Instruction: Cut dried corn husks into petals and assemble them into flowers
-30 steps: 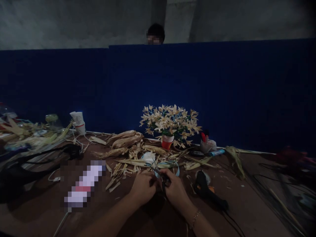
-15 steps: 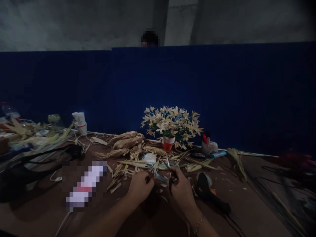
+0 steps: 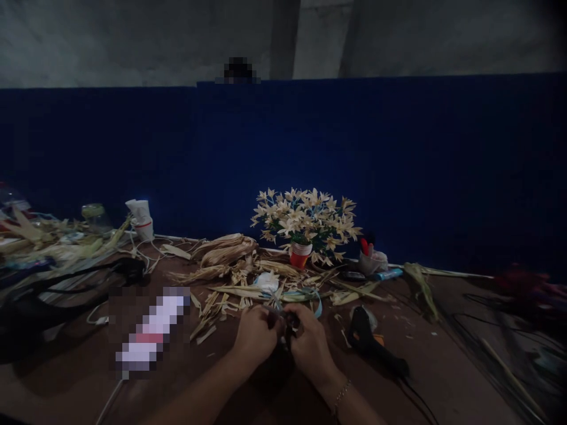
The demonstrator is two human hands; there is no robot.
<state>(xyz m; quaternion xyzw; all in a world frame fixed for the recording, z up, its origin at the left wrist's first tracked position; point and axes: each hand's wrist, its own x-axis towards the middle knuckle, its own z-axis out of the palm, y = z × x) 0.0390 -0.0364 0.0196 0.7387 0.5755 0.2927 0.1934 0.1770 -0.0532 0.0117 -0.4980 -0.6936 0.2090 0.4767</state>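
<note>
My left hand (image 3: 257,335) is closed in a pinch, with a pale corn husk strip (image 3: 277,302) rising at its fingertips. Right beside it, my right hand (image 3: 308,336) is curled round scissors (image 3: 291,321), of which only dark parts show between the fingers. The fingertips of both hands meet, and the blades are mostly hidden. Just beyond lie loose corn husks (image 3: 234,291), a white wad (image 3: 267,282) and a light blue ribbon-like strip (image 3: 318,304). Behind them stands a red paper cup (image 3: 300,255) holding a bunch of pale husk flowers (image 3: 305,218).
A black glue gun (image 3: 370,339) with a cord lies right of my hands. To the left are a blurred-out phone-like object (image 3: 153,330) on a cable and a black bag (image 3: 57,301). A blue partition (image 3: 398,165) stands behind; a person's head (image 3: 238,69) shows above it.
My right hand has drawn left to meet my left hand, and the scissors, whose blades pointed forward, are now mostly hidden. Beyond the partition, the head has shifted left.
</note>
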